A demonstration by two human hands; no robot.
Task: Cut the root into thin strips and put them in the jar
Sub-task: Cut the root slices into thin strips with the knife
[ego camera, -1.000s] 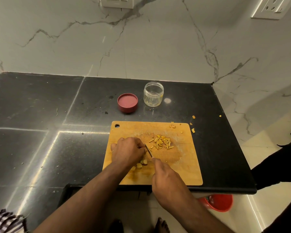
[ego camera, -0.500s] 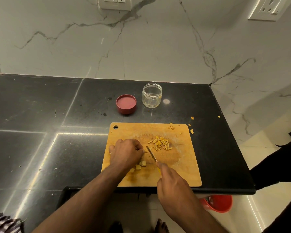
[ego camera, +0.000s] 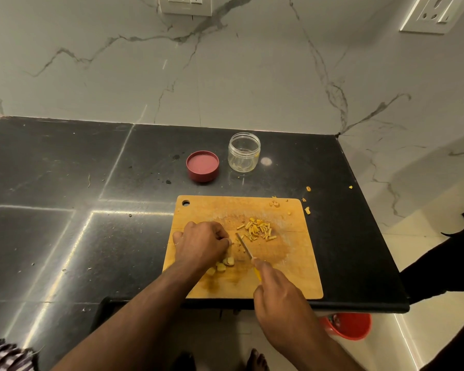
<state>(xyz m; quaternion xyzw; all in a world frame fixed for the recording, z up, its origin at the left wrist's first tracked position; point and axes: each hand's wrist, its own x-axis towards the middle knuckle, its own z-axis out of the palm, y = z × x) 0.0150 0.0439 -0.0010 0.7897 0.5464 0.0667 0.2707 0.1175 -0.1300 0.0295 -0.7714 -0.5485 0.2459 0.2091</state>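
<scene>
- Two hands work over the cutting board [ego camera: 292, 279]: the left hand [ego camera: 201, 246] has its fingers curled down over a piece of root; the piece itself is hidden beneath them, so its remaining size cannot be told.
- Just to its right, the right hand [ego camera: 276, 293] grips the yellow handle of a small knife [ego camera: 244, 245], forefinger laid along the top, with the blade slanting away from the wrist and its tip close to the left fingertips.
- Under the left wrist, on its near side, lie a few uncut chunks of root [ego camera: 224, 264], pale yellow and blocky; these are plainly yet to be sliced.
- Beyond the blade, away from both hands, sits a loose pile of thin strips [ego camera: 257, 228], so the cutting is partly done, perhaps around halfway by my judgement.
- Farther out past the board's far edge, the jar [ego camera: 243, 152] stands upright and open on the table [ego camera: 65, 183], and looks to hold no strips; none of the filling step seems started.
- Left of the jar rests its red lid [ego camera: 202, 166], turned up, still to be put back if wanted.
- Off the board's far right corner, a few stray scraps [ego camera: 307, 210] lie on the table, well clear of either hand.
- What is left, as I judge it: finish the held piece, cut the chunks, then gather everything into the jar.
</scene>
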